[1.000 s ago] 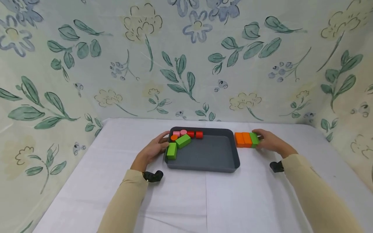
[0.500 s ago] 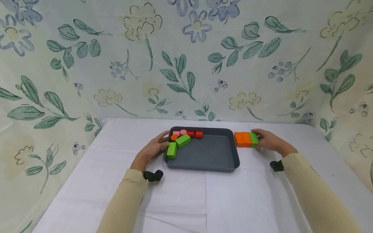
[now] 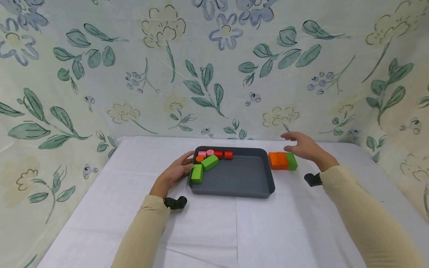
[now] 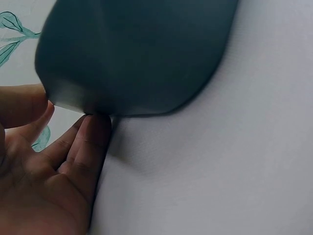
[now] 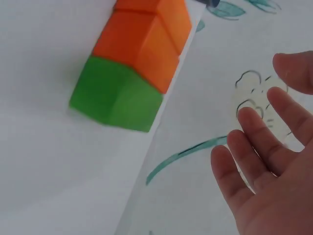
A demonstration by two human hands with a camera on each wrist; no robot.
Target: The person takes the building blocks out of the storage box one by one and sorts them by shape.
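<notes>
A dark grey tray (image 3: 234, 178) lies on the white-covered table. At its left wall my left hand (image 3: 175, 171) grips the edge; in the left wrist view the thumb and fingertips (image 4: 93, 128) meet the tray's wall (image 4: 142, 63). Just right of the tray sits a tight row: two orange blocks (image 3: 278, 160) and a green block (image 3: 291, 161) at the right end. My right hand (image 3: 306, 147) is raised above and behind that green block, holding nothing. Its fingers are spread and relaxed in the right wrist view, apart from the green block (image 5: 117, 95).
Inside the tray's left part lie two green blocks (image 3: 197, 174), an orange round piece (image 3: 199, 159), pink pieces (image 3: 210, 152) and red cylinders (image 3: 228, 155). A floral cloth (image 3: 214, 74) hangs behind the table. Both wrists wear black camera mounts (image 3: 175, 203).
My right hand has let go of the green block at the row's end and lifted up and back from it. The left hand stays at the tray.
</notes>
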